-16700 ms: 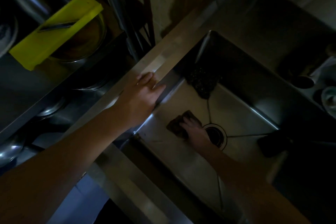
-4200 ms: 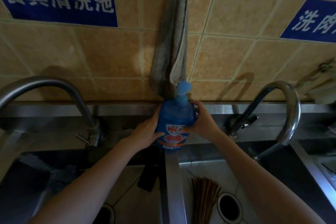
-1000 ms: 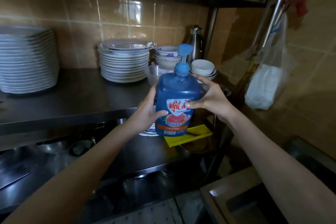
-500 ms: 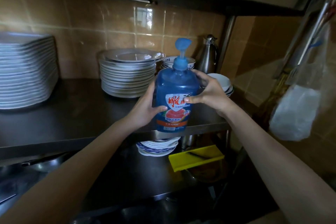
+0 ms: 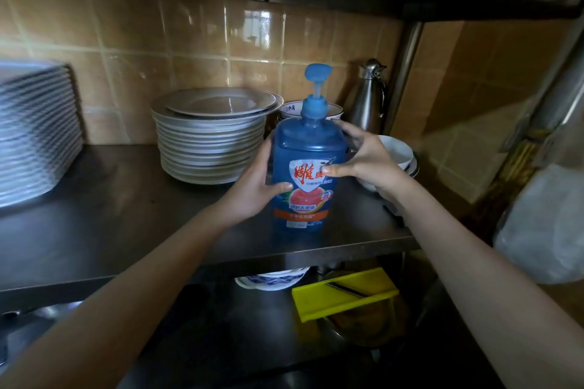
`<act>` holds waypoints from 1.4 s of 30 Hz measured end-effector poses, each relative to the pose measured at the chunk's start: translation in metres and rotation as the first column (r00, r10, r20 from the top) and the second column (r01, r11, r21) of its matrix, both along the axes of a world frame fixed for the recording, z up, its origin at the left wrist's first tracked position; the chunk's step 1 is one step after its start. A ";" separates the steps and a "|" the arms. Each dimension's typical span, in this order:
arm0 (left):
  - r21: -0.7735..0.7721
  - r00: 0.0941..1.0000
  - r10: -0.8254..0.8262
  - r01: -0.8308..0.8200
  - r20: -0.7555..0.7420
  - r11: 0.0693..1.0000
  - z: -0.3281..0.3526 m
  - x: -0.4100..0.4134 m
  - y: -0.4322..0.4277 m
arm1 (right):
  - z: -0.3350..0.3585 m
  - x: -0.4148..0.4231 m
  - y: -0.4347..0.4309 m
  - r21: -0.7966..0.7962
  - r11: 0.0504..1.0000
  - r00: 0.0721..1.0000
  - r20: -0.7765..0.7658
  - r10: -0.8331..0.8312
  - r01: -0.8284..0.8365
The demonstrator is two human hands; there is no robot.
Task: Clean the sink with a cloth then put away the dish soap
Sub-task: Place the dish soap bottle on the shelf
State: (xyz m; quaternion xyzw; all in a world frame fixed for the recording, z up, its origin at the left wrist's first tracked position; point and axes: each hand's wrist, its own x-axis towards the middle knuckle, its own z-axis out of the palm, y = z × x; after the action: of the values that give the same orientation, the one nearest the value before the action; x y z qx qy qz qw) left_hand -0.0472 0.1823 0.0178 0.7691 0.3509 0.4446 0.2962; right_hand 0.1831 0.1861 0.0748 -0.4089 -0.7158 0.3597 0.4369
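Head view: one blue, see-through dish soap bottle (image 5: 308,148) with a blue pump stands upright at the front of the steel shelf (image 5: 126,215). The left hand (image 5: 252,186) and right hand (image 5: 366,158) clasp its sides. Its white shield label reads 雕牌 in red above a grapefruit picture. Two plate stacks (image 5: 208,142) and one metal jug (image 5: 368,98) stand behind.

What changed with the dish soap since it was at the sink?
The dish soap bottle was carried from the sink ledge to the steel shelf, near the plate stack. Left hand and right hand still grip its sides; it stays upright.
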 end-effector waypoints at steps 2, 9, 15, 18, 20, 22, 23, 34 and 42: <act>-0.006 1.000 -0.011 0.011 0.001 1.000 0.001 0.001 0.003 | -0.001 0.001 0.005 -0.013 1.000 1.000 -0.015 0.006 -0.006; -0.034 0.997 0.065 -0.066 -0.042 0.997 -0.001 -0.001 0.007 | -0.002 0.000 0.015 -0.038 0.999 0.999 -0.022 0.031 -0.032; -0.029 0.994 0.101 -0.103 -0.040 0.994 0.000 0.000 0.002 | -0.001 0.000 0.015 -0.040 0.998 0.998 -0.023 0.050 -0.051; -0.042 0.994 0.096 -0.098 -0.045 0.994 0.001 0.007 0.003 | 0.002 0.006 0.014 -0.033 0.998 0.999 -0.010 0.043 -0.044; -0.057 0.996 0.081 -0.083 -0.039 0.995 0.000 0.012 0.006 | 0.003 0.011 0.015 -0.025 0.999 0.999 -0.003 0.034 -0.034; -0.044 0.997 0.066 -0.068 -0.041 0.997 -0.001 0.019 0.009 | 0.002 0.018 0.016 -0.023 1.000 1.000 -0.004 0.015 -0.016; -0.040 0.997 0.066 -0.068 -0.047 0.997 -0.001 0.023 0.010 | 0.002 0.022 0.016 -0.028 1.000 1.000 -0.010 0.007 -0.007; -0.070 0.996 0.079 -0.083 -0.049 0.994 0.000 0.062 0.037 | -0.003 0.057 0.025 -0.071 0.993 0.995 -0.020 -0.096 0.094; -0.047 0.994 0.086 -0.090 -0.068 0.995 -0.004 0.091 0.059 | -0.009 0.081 0.040 -0.094 0.988 0.992 -0.018 -0.121 0.119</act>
State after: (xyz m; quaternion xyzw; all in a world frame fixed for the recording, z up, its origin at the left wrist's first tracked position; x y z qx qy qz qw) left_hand 0.0440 0.2413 0.0141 0.7595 0.4050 0.4227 0.2837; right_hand 0.2644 0.2266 0.0656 -0.4668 -0.6671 0.3704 0.4471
